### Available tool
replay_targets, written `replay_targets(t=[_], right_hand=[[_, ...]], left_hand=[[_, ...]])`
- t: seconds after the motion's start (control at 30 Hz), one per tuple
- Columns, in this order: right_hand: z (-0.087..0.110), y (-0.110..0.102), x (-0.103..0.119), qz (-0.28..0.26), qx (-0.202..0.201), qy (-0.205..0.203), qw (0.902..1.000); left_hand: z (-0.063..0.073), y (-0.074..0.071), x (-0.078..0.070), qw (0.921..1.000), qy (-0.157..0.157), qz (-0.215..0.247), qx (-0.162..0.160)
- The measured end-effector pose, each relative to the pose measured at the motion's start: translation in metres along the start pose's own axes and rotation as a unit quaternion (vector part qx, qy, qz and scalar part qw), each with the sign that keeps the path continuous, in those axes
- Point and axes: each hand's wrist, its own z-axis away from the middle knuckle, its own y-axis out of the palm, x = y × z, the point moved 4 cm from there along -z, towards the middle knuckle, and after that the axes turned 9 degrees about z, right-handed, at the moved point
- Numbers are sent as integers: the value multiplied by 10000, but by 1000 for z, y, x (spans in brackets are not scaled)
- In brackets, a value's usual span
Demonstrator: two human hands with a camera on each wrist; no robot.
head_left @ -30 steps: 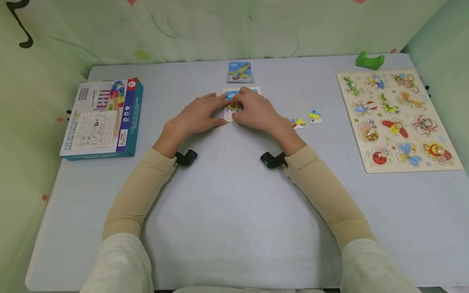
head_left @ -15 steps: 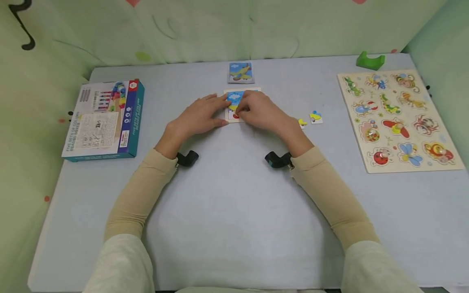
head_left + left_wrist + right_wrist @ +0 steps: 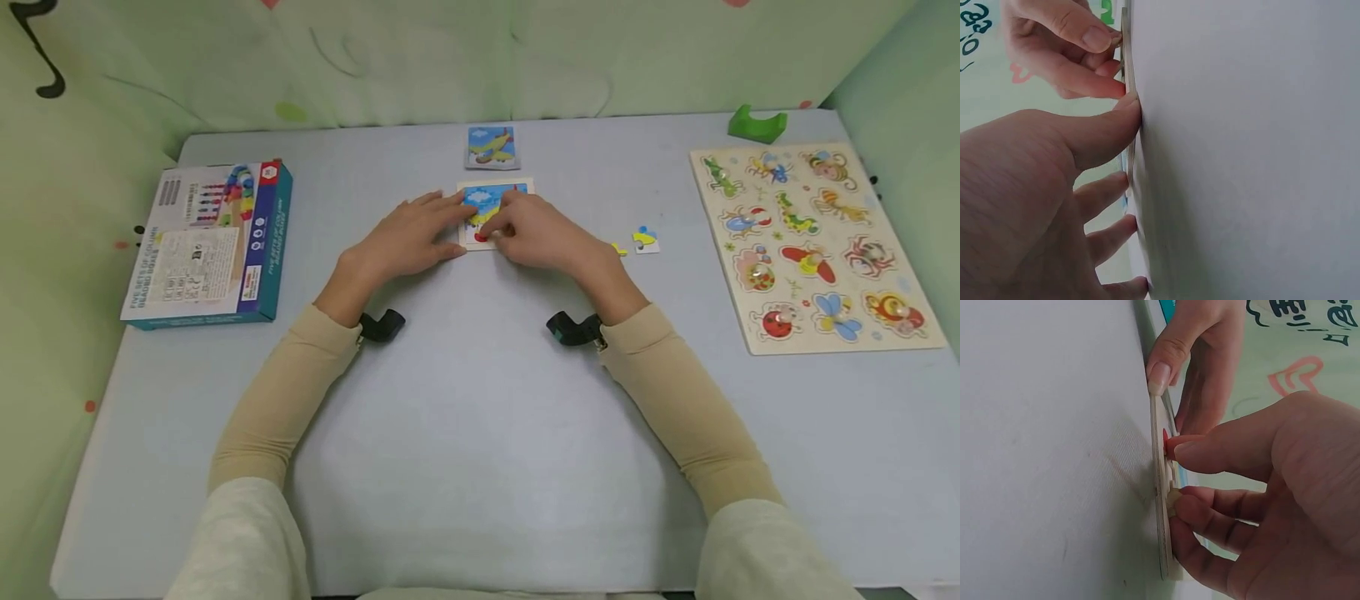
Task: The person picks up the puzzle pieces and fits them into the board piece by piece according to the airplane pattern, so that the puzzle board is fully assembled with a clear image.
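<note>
A small wooden jigsaw tray (image 3: 471, 247) lies flat at the table's middle, its airplane picture partly filled with blue sky and yellow and red parts. My left hand (image 3: 408, 235) steadies its left side, fingers spread, with the thumb (image 3: 1110, 134) on the near edge. Over the tray's right half, my right hand (image 3: 551, 235) is bent down. Its fingertips pinch a small wooden puzzle piece (image 3: 1174, 501) at the tray surface; most of that piece is hidden. Two loose puzzle pieces lie right of the hand, one (image 3: 646, 240) fully visible, the other (image 3: 618, 249) mostly behind my wrist.
Behind the tray lies an airplane picture card (image 3: 492, 147). A boxed bead toy (image 3: 202, 242) sits at the left. On the right is a wooden insect peg board (image 3: 817, 250), with a green curved block (image 3: 757, 125) beyond it. Curtains enclose the table's back and sides.
My right hand has shifted slightly right across the tray, uncovering more of the blue and yellow picture. One loose piece is now more covered by my wrist. The left hand stays in place.
</note>
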Motion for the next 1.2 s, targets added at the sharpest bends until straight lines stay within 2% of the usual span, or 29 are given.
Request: replay_targets(t=[0.23, 0.5, 0.77, 1.2], right_hand=[[0, 0, -1, 72, -53, -60, 9999], [5, -1, -11, -306, -6, 169, 9994], [24, -8, -27, -350, -302, 332, 9984], [67, -19, -65, -34, -191, 877, 9960]], left_hand=[[0, 0, -1, 9998, 33, -183, 76], [2, -1, -3, 9999, -79, -20, 78], [1, -1, -4, 9999, -113, -25, 76], [1, 1, -3, 9999, -131, -83, 45]])
